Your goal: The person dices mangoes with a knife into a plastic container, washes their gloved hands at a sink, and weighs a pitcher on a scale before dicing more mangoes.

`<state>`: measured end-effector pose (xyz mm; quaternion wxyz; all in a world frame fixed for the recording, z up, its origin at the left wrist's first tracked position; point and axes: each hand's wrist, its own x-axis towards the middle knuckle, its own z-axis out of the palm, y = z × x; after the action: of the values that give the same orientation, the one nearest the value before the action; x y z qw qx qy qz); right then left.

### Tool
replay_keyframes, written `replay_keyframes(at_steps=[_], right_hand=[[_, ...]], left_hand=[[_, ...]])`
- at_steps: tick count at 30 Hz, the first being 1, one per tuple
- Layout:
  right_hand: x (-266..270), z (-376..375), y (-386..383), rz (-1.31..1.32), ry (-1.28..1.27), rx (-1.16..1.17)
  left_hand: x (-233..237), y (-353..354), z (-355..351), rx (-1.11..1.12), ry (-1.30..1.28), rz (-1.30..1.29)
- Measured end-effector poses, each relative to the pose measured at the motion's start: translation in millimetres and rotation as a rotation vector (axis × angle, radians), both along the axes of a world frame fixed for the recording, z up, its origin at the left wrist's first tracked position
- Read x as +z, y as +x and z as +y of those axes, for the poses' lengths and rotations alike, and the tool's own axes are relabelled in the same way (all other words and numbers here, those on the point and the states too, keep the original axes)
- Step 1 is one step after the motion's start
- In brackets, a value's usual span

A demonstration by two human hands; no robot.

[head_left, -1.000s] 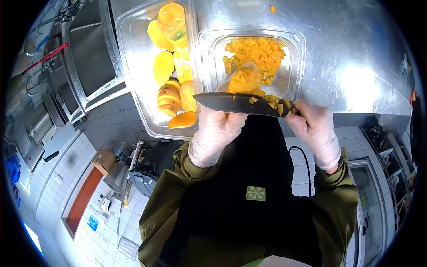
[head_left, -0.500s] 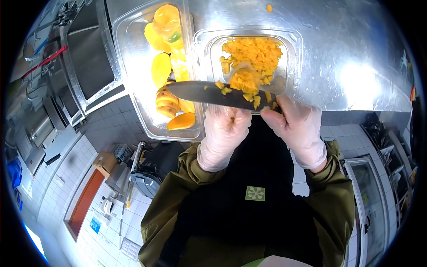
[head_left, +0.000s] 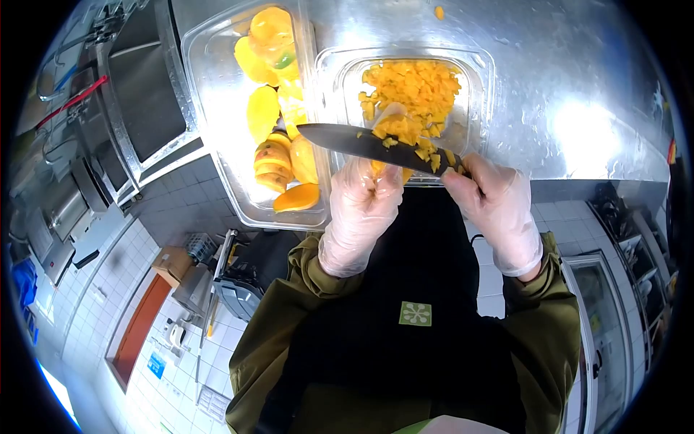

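Risks, nearest first. Left hand (head_left: 360, 197), gloved, curled around the lower end of a mango piece (head_left: 396, 129); the exact finger contact is partly hidden. Right hand (head_left: 494, 197), also gloved, clenched on the handle of a knife (head_left: 334, 137). The blade lies across the mango piece, just beside the left fingers. Main hazard: a nick through glove to skin, should the wet flesh turn or the blade skid. Loose glove film could also catch the edge. Cut bits cling to the blade near the handle; a jolt might shed them over the near rim rather than into the smaller tub (head_left: 487, 90). Juice on the gloves may loosen either grip.

Positions. Mango piece just ahead of the left hand, ahead and to the left of the right hand, over the near part of the smaller tub. Beyond it, diced mango (head_left: 416, 85) heaped toward the tub's far side. Left of that tub, close alongside, the larger tub (head_left: 206, 65) with big peeled mango portions (head_left: 262, 114), well forward of the left hand for the most part. Both tubs on the metal worktop (head_left: 538, 79). Farthest out, one stray bit (head_left: 439, 12) on bare metal.
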<state>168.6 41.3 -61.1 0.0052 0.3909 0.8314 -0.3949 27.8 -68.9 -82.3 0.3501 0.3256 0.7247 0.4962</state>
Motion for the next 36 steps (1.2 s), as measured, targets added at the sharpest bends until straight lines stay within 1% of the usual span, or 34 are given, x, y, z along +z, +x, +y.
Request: replay_keyframes(at_steps=[1, 3, 6, 9, 10, 13, 14, 16, 17, 19, 22, 24, 27, 30, 33, 36], right_hand=[[-1, 0, 0, -0.004, 0.024, 0.005], [-1, 0, -3, -0.01, 0.043, -0.002], [-2, -1, -7, -0.029, 0.076, -0.007], [-5, 4, -11, -0.053, 0.141, -0.013], [-6, 6, -12, -0.061, 0.167, -0.016], [-7, 12, -5, 0.034, 0.111, -0.111], [-1, 12, -3, 0.031, 0.024, -0.132], [5, 12, 3, 0.03, -0.046, -0.069], [7, 11, 6, 0.03, -0.082, -0.037], [8, 9, 8, 0.02, -0.137, -0.005], [6, 8, 10, 0.04, -0.159, -0.004], [3, 7, 10, 0.045, -0.183, 0.004], [-1, 4, 8, 0.058, -0.09, 0.004], [-2, -1, 3, -0.019, 0.008, 0.021], [-3, -7, -2, -0.008, 0.109, -0.001], [-3, -10, -6, -0.006, 0.202, 0.028]], left_hand=[[-1, 1, 0, 0.006, -0.008, -0.03], [-1, 3, 0, 0.02, -0.002, 0.053], [0, 5, -1, -0.006, 0.018, 0.079], [2, 1, -4, -0.081, -0.011, 0.245], [2, 2, -4, -0.073, -0.003, 0.227], [5, 4, -5, -0.044, 0.017, 0.18], [3, 4, -9, -0.005, 0.03, 0.047], [-2, 4, -10, 0.062, 0.066, -0.228], [1, 4, -11, 0.055, 0.057, -0.228], [4, 3, -5, 0.015, 0.123, -0.03], [4, 9, -3, 0.122, 0.158, -0.464], [2, 8, -2, 0.101, 0.198, -0.53], [1, 10, 0, 0.124, 0.231, -0.551], [1, 13, 0, 0.168, 0.253, -0.547], [6, 16, 0, 0.217, 0.25, -0.563], [10, 19, 2, 0.272, 0.267, -0.613]])
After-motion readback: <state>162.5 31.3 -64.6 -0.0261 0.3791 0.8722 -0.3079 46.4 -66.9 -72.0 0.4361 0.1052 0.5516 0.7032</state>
